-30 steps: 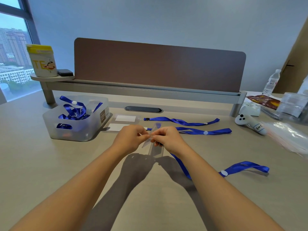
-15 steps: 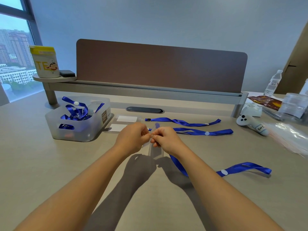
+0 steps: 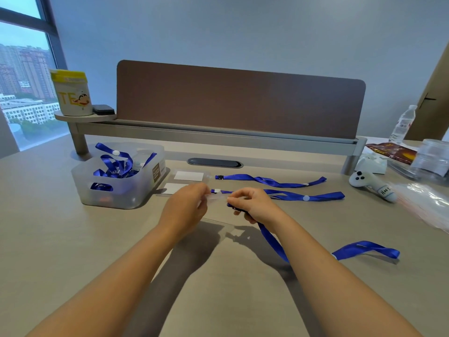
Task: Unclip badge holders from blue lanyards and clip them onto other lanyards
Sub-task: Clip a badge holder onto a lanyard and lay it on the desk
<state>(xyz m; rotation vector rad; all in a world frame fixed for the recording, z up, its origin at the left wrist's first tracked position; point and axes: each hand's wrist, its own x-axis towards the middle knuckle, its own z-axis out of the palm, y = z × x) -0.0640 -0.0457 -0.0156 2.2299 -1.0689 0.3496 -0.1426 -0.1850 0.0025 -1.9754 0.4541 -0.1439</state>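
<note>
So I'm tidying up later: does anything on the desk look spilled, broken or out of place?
Nothing stands out. The lanyards lie loose on the desk, more fill the bin, and both hands work one badge holder.

**Soft daylight, wide-angle bend**

Even, cool daylight enters from the tall glass window point(image 3: 23, 76) at left. Both forearms cast soft dark shadows onto the matte beige desk surface point(image 3: 60, 239). Straight lines bow near the frame edges. The crinkled clear plastic bag point(image 3: 427, 203) shows slight glare and blur.
</note>
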